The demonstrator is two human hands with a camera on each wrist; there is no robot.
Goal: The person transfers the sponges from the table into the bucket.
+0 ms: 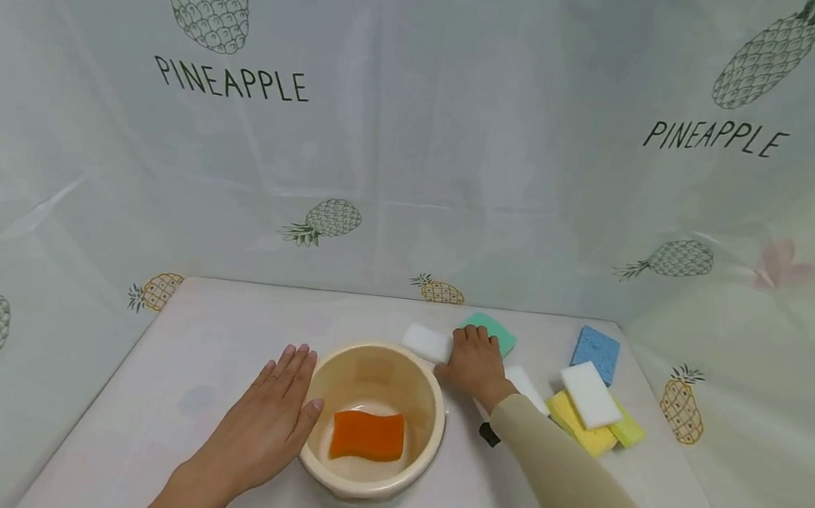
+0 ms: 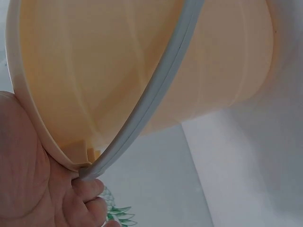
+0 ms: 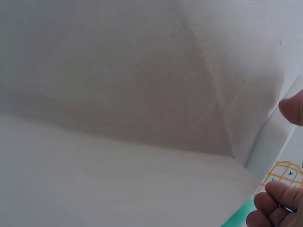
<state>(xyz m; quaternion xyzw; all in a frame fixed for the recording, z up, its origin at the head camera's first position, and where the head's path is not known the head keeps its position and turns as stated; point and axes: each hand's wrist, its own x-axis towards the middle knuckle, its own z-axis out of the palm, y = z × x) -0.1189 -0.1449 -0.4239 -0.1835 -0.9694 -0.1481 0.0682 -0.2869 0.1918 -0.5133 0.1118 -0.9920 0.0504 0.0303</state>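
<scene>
A cream plastic bucket [image 1: 430, 449] stands on the table with an orange wavy sponge [image 1: 367, 435] inside it. My left hand [image 1: 266, 416] rests at the bucket's left rim, its fingers straight. In the left wrist view, that hand lies by the rim, beside the end of the grey handle [image 2: 142, 101]. My right hand [image 1: 474, 364] is beyond the bucket's right side, over the near edge of a teal sponge [image 1: 495, 331]. Its thumb [image 3: 292, 109] and fingertips [image 3: 267, 208] are apart in the right wrist view. A white sponge [image 1: 426, 342] lies just left of it.
Another white sponge [image 1: 526, 387] lies partly under the right forearm. Farther right, a blue sponge [image 1: 596, 353], a white block [image 1: 591, 394] and yellow sponges [image 1: 577, 424] lie in a loose pile. A pineapple-print sheet [image 1: 449, 150] rises behind the table.
</scene>
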